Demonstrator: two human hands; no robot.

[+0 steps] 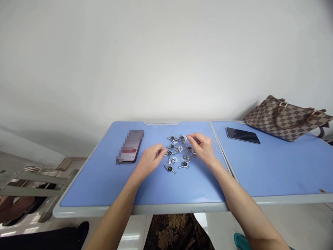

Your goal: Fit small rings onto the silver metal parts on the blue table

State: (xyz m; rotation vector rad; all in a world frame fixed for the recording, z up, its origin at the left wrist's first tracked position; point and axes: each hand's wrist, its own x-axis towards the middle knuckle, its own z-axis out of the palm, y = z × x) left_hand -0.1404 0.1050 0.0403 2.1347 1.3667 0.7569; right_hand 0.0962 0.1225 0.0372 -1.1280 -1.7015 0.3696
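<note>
A blurred phone [130, 147] lies well left of the keys [178, 152] scattered on the blue surface [104, 180]. The left hand [151, 159], half-curled, touches their left edge; I cannot tell whether it grips one. The right hand [204, 147] pinches its fingertips at their right edge. Further right lie a black phone [242, 135] and a handbag [286, 118].
</note>
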